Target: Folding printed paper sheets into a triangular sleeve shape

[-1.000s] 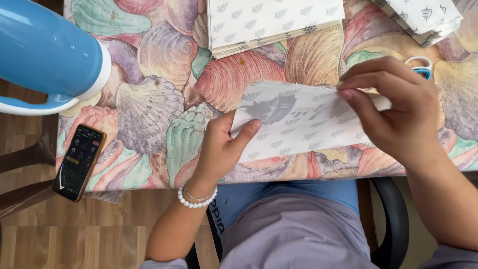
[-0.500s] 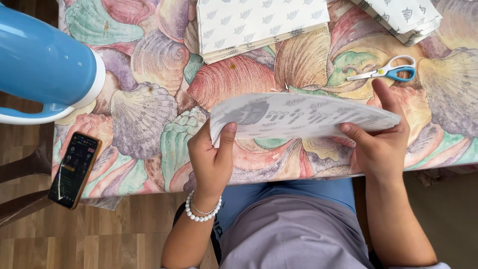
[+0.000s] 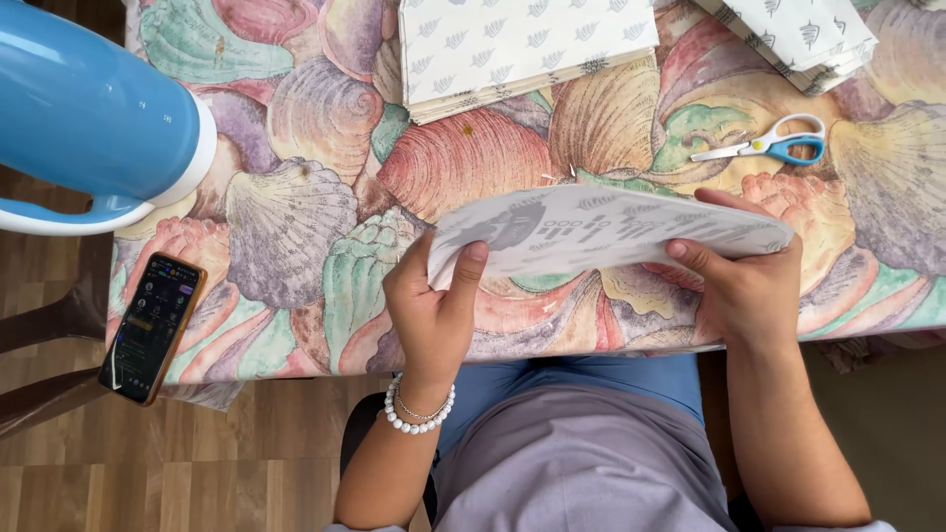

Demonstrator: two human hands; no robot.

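A table (image 3: pixel 296 227) under a shell-print cloth carries everything; a big blue jug (image 3: pixel 94 118) overhangs its left edge, two stacks of patterned paper (image 3: pixel 512 44) lie along the far edge, and a phone (image 3: pixel 150 327) juts off the near-left corner. Above the near edge, the grey printed sheet (image 3: pixel 601 229) is pinched at its ends by the left hand (image 3: pixel 434 310) and right hand (image 3: pixel 749 281), both closed on it. Uneven pull could crease or tear it; a stray elbow may tip the phone. Scissors (image 3: pixel 769 143) sit beyond the right hand.
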